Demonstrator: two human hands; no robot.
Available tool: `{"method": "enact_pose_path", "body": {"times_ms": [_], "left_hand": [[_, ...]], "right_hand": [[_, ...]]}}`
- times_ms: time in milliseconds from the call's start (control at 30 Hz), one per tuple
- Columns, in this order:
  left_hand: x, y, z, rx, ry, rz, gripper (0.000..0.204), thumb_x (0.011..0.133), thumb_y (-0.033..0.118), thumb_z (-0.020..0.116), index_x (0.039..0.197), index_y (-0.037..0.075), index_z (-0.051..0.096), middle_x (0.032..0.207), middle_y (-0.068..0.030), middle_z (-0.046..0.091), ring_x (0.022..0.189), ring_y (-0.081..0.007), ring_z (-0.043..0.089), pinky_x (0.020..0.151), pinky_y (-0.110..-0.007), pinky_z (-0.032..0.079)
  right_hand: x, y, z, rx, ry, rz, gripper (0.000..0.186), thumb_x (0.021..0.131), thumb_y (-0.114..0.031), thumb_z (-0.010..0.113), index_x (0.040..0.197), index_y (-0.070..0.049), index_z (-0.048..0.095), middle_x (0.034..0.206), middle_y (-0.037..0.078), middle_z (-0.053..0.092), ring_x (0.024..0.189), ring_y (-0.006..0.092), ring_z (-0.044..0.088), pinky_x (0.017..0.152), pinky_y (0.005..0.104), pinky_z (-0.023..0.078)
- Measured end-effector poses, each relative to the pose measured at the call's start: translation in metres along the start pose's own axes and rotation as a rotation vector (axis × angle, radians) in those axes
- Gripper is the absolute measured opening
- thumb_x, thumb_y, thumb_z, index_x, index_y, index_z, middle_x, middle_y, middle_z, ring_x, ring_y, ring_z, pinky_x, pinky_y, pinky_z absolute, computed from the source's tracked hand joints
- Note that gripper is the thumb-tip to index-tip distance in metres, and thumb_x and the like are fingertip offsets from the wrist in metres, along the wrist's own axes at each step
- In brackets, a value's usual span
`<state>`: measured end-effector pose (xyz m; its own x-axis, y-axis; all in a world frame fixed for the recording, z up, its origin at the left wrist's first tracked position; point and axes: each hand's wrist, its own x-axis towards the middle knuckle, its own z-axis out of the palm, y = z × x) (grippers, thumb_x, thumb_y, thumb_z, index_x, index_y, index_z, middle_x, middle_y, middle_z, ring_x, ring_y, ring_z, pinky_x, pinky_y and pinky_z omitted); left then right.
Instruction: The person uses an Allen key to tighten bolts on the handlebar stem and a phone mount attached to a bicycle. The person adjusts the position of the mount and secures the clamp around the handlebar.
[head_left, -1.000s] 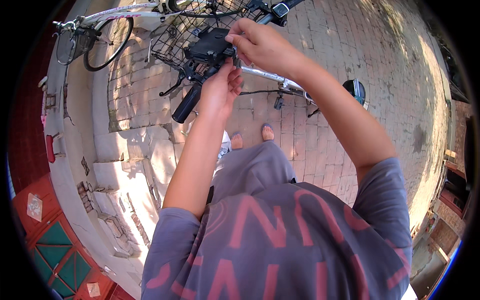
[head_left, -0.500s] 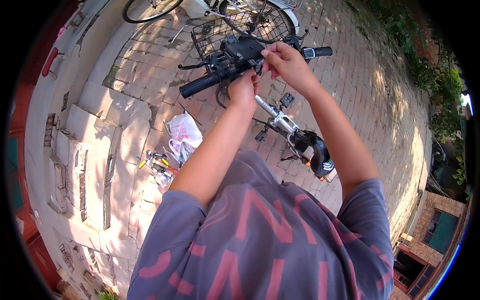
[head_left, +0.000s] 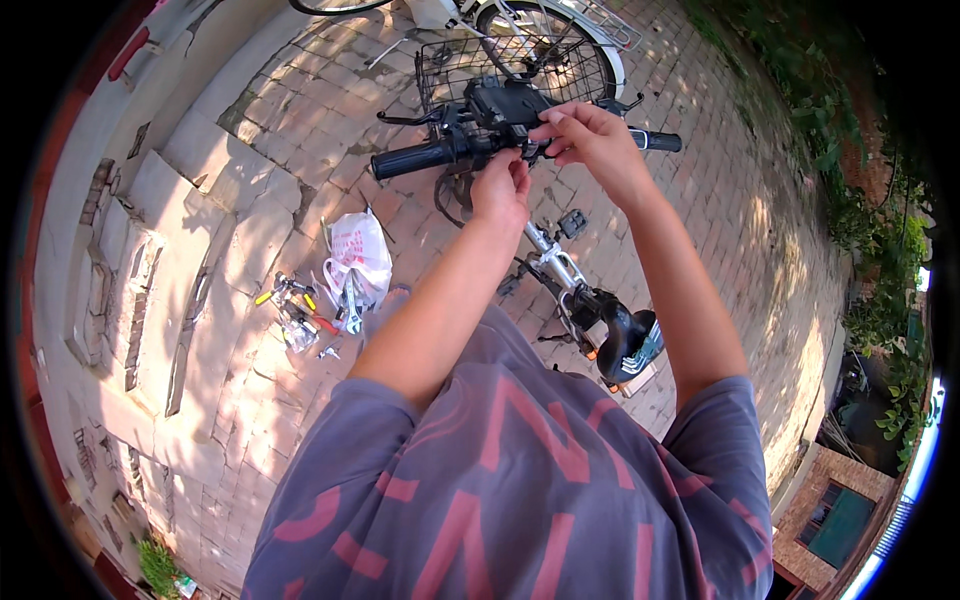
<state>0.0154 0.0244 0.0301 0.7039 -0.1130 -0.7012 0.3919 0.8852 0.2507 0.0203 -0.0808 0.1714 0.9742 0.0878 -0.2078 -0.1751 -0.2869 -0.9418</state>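
Observation:
Both hands are at the middle of a bicycle's handlebar, around a flat black box [head_left: 503,101] mounted there. My left hand [head_left: 500,188] is just below the box, its fingers curled closed against the handlebar's centre. Close to the box's right corner, my right hand [head_left: 597,148] has thumb and forefinger pinched together. Whatever either hand holds is too small or hidden. To the left sticks out a black rubber grip [head_left: 412,160] with a brake lever above it. Nearer to me run the silver frame [head_left: 556,266] and the black saddle [head_left: 626,330].
A wire basket [head_left: 440,72] is in front of the handlebar. Beyond stands a white bicycle [head_left: 612,50]. On the brick paving at left lie a white plastic bag [head_left: 360,250], an adjustable wrench [head_left: 351,305] and yellow-handled tools [head_left: 266,297]. Stone steps [head_left: 150,290] line the left side.
The view has shifted, so the handlebar appears farther right. My right fingers have come slightly down and away from the box's edge. My left hand stays below the box.

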Motion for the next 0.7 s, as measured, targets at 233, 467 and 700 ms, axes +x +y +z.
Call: {"method": "enact_pose_path", "body": {"times_ms": [233, 467, 700], "left_hand": [[-0.003, 0.008, 0.009, 0.021, 0.044, -0.088, 0.009, 0.089, 0.015, 0.073, 0.091, 0.011, 0.065, 0.087, 0.0003, 0.063, 0.079, -0.0135, 0.06, 0.078, -0.03, 0.048], [-0.004, 0.008, 0.009, 0.054, 0.053, -0.034, 0.012, 0.087, 0.013, 0.076, 0.088, 0.011, 0.064, 0.083, 0.0019, 0.064, 0.074, -0.0106, 0.063, 0.07, -0.026, 0.05], [-0.006, 0.0, 0.007, 0.045, 0.035, 0.118, 0.012, 0.086, 0.011, 0.075, 0.085, 0.009, 0.063, 0.079, 0.0008, 0.065, 0.068, -0.0088, 0.062, 0.06, -0.023, 0.048]], "right_hand": [[0.005, -0.001, -0.007, -0.042, -0.079, -0.004, 0.022, 0.1, -0.016, 0.059, 0.114, -0.003, 0.07, 0.099, 0.003, 0.075, 0.08, 0.0081, 0.064, 0.072, 0.0248, 0.055], [0.009, -0.006, -0.012, -0.055, -0.145, 0.013, 0.023, 0.1, -0.016, 0.06, 0.116, -0.003, 0.069, 0.095, 0.003, 0.074, 0.077, 0.0084, 0.063, 0.071, 0.0244, 0.054], [0.012, -0.012, -0.013, -0.059, -0.181, -0.001, 0.021, 0.103, -0.014, 0.057, 0.117, -0.003, 0.068, 0.093, 0.005, 0.074, 0.07, 0.0087, 0.063, 0.067, 0.0253, 0.055]]}}
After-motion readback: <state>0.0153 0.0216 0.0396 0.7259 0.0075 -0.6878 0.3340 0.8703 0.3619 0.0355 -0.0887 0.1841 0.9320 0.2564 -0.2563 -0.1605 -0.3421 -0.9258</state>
